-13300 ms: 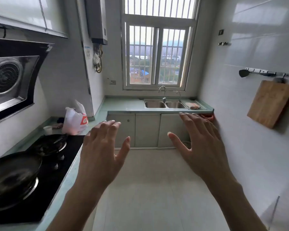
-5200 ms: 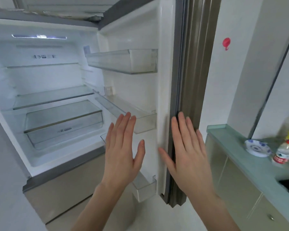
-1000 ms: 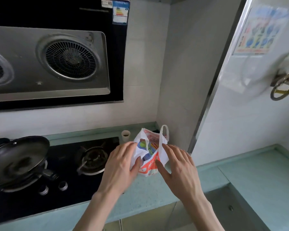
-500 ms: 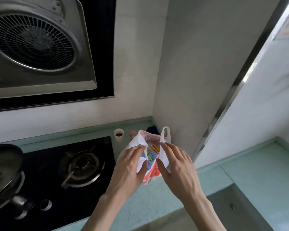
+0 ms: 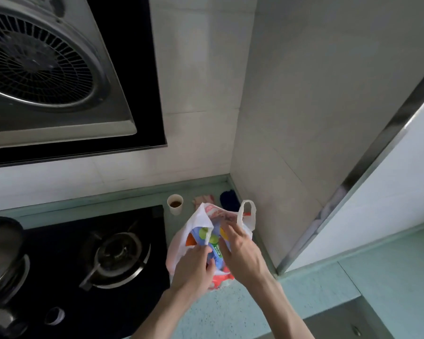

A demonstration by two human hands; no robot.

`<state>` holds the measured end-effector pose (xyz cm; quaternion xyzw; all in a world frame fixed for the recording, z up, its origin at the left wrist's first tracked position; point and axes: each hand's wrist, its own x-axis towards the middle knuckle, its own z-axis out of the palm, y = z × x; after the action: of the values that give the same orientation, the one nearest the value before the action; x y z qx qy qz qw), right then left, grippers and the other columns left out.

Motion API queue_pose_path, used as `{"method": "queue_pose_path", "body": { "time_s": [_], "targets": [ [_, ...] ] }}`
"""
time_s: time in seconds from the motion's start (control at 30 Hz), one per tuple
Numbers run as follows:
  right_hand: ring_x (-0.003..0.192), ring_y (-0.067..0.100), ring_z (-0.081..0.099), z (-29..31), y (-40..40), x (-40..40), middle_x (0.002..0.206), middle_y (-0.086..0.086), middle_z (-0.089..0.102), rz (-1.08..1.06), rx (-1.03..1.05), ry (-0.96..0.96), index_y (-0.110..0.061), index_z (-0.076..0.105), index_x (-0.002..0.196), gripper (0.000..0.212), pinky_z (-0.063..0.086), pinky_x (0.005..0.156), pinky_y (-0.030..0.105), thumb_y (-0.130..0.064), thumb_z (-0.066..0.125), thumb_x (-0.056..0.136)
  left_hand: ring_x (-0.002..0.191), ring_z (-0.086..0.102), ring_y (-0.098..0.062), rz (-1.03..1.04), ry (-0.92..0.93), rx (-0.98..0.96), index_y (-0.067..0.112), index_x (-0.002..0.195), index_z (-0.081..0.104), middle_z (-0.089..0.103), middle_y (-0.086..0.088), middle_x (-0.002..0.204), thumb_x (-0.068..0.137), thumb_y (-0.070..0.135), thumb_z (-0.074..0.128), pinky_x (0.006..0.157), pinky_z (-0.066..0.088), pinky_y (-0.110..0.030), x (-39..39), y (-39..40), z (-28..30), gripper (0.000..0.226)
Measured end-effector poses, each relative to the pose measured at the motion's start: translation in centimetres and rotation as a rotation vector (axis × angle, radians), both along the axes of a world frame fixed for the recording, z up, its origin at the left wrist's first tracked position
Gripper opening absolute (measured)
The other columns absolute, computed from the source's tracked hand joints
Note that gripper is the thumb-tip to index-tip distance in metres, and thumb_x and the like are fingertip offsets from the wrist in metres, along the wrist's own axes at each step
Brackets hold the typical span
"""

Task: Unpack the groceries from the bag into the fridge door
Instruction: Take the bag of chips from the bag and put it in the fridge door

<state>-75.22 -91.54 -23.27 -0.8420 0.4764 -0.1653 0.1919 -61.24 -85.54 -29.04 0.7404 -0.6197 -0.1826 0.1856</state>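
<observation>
A white plastic grocery bag (image 5: 246,216) with red print stands on the green counter (image 5: 242,311), right of the stove. Its mouth is spread and a blue package (image 5: 202,234) with green and orange spots shows inside. My left hand (image 5: 194,267) pinches the bag's left rim near the package. My right hand (image 5: 242,253) reaches into the opening from the right with its fingers curled over the contents; what they hold is hidden. The fridge is out of view.
A black gas hob (image 5: 118,253) lies left of the bag, with a dark pan (image 5: 0,250) at the far left. Behind the bag stand a paper cup (image 5: 175,204), a pink cloth (image 5: 203,199) and a dark object (image 5: 229,200). The range hood (image 5: 47,69) hangs above.
My view has moved closer and tilted down. Both hands have gone lower into the bag's mouth, pulling it wider, and more of the blue package shows.
</observation>
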Motion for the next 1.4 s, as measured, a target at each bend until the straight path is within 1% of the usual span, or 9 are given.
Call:
{"method": "queue_pose_path", "body": {
  "time_s": [0.2, 0.37, 0.43, 0.5, 0.6, 0.77, 1.07, 1.27, 1.4],
  "targets": [
    [0.126, 0.032, 0.054, -3.2, -2.4, 3.2, 0.146, 0.014, 0.046, 0.056, 0.209, 0.127, 0.0, 0.043, 0.148, 0.051, 0.048, 0.101, 0.037, -0.014, 0.053, 0.1, 0.088, 0.071, -0.02, 0.022, -0.434, -0.036, 0.017, 0.102, 0.073, 0.071, -0.001, 0.095, 0.073, 0.036, 0.082, 0.075, 0.061, -0.034, 2.9, -0.7, -1.6, 0.036],
    [0.144, 0.036, 0.04, -6.9, -3.8, 4.8, 0.164, 0.02, 0.023, -0.047, 0.319, 0.268, -0.003, 0.013, 0.16, 0.098, 0.045, 0.112, 0.04, -0.055, 0.064, 0.094, 0.12, 0.06, -0.019, 0.11, -0.426, -0.025, 0.018, 0.146, 0.048, 0.059, 0.001, 0.129, 0.086, 0.048, 0.069, 0.096, 0.054, -0.033, 3.7, -1.5, -1.1, 0.07],
    [0.139, 0.042, 0.046, -8.3, -4.1, 5.1, 0.158, 0.024, 0.032, -0.101, 0.274, 0.289, -0.002, 0.017, 0.161, 0.113, 0.052, 0.103, 0.046, -0.069, 0.064, 0.083, 0.129, 0.053, -0.018, 0.126, -0.428, -0.004, 0.02, 0.152, 0.037, 0.052, 0.002, 0.138, 0.091, 0.049, 0.062, 0.101, 0.05, -0.032, 3.5, -2.1, -0.8, 0.071],
    [0.098, 0.047, 0.07, -9.5, -4.5, 5.0, 0.127, 0.027, 0.063, -0.07, 0.247, 0.366, 0.001, 0.052, 0.145, 0.12, 0.062, 0.062, 0.047, -0.08, 0.067, 0.058, 0.131, 0.051, -0.018, 0.12, -0.429, 0.003, 0.02, 0.153, 0.033, 0.05, 0.002, 0.141, 0.095, 0.043, 0.057, 0.101, 0.049, -0.032, 3.3, -2.6, -0.6, 0.067],
    [0.067, 0.041, 0.069, -12.3, -5.1, 5.1, 0.099, 0.022, 0.069, -0.093, 0.202, 0.324, -0.004, 0.069, 0.122, 0.118, 0.05, 0.037, 0.036, -0.078, 0.081, 0.031, 0.132, 0.053, -0.018, 0.117, -0.415, -0.014, 0.019, 0.154, 0.035, 0.052, 0.001, 0.142, 0.096, 0.039, 0.055, 0.1, 0.051, -0.034, 3.0, -3.2, 0.0, 0.064],
    [0.131, 0.037, 0.05, -8.2, -4.8, 4.0, 0.154, 0.014, 0.035, -0.071, 0.252, 0.392, -0.017, 0.018, 0.159, 0.093, 0.055, 0.09, 0.04, -0.06, 0.062, 0.09, 0.129, 0.055, -0.016, 0.11, -0.374, -0.054, 0.021, 0.149, 0.04, 0.055, 0.003, 0.138, 0.097, 0.037, 0.051, 0.099, 0.051, -0.032, 2.9, -4.3, -0.2, 0.055],
    [0.135, 0.031, 0.052, -7.5, -5.9, 0.7, 0.158, 0.005, 0.04, -0.052, 0.301, 0.148, -0.021, 0.019, 0.161, 0.074, 0.052, 0.102, 0.043, -0.044, 0.054, 0.1, 0.115, 0.065, -0.016, 0.13, -0.261, -0.165, 0.021, 0.142, 0.046, 0.06, 0.002, 0.135, 0.097, 0.032, 0.061, 0.09, 0.057, -0.029, 2.7, -4.1, 1.1, 0.049],
    [0.08, 0.019, 0.064, -4.2, -7.0, -1.5, 0.109, 0.005, 0.066, -0.042, 0.538, -0.069, -0.029, 0.018, 0.158, 0.069, 0.052, 0.07, 0.026, -0.025, 0.057, 0.101, 0.12, 0.064, -0.013, 0.137, -0.211, -0.231, 0.022, 0.15, 0.042, 0.06, 0.003, 0.14, 0.098, 0.037, 0.063, 0.09, 0.057, -0.025, 2.4, -3.7, 2.5, 0.058],
    [0.089, 0.014, 0.064, -0.1, -5.8, -2.1, 0.117, -0.001, 0.065, -0.002, 0.573, -0.2, -0.026, 0.031, 0.148, 0.053, 0.049, 0.064, 0.01, -0.022, 0.058, 0.103, 0.106, 0.066, -0.011, 0.165, -0.089, -0.339, 0.023, 0.14, 0.051, 0.066, 0.004, 0.124, 0.097, 0.027, 0.065, 0.079, 0.051, -0.015, 1.9, -3.3, 4.0, 0.045]
  ]
}}
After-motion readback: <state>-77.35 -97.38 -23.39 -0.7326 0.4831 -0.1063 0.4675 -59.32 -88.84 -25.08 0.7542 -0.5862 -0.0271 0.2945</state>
